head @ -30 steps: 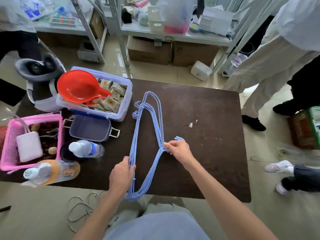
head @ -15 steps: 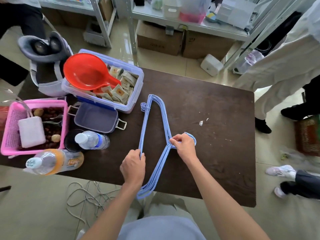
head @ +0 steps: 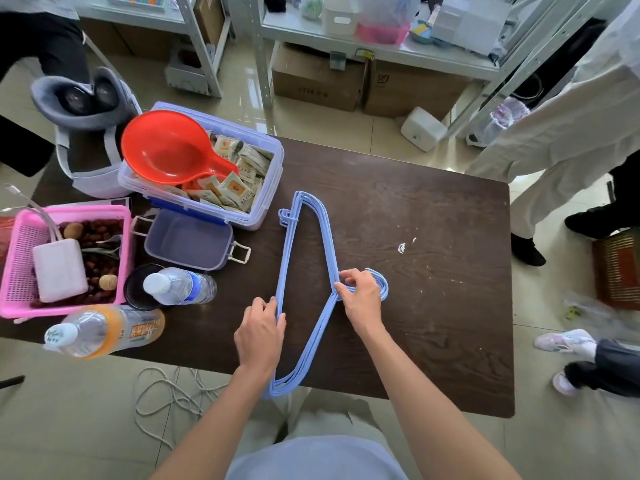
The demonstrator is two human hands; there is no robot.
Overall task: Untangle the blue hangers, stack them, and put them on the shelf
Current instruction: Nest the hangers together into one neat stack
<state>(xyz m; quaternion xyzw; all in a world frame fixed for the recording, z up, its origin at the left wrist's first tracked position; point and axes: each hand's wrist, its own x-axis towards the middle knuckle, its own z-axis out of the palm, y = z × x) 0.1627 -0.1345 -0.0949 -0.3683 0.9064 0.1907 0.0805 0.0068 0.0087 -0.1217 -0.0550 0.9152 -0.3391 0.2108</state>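
Observation:
Several thin blue hangers (head: 323,233) lie stacked flat on the dark wooden table (head: 433,209), their long bar on the left and their hooks curling to the right. My left hand (head: 261,332) grips the straight bottom bar of the stack near the table's front. My right hand (head: 360,299) pinches the neck of the stack where the hooks begin, and the hooks stick out past its fingers. The stack's near corner hangs over the front edge of the table. A metal shelf (head: 381,46) stands beyond the table's far side.
Left of the hangers sit a lidded box of snack packets (head: 266,188) with a red scoop (head: 166,150), a small purple tub (head: 188,240), two bottles (head: 180,285) and a pink basket (head: 14,268). People stand at the right (head: 554,133). Cardboard boxes (head: 315,81) rest under the shelf.
The view has tilted down and shifted. The loosely spread hangers now lie closer together as one stack, and my right hand has slid onto the neck with the hooks showing beyond it.

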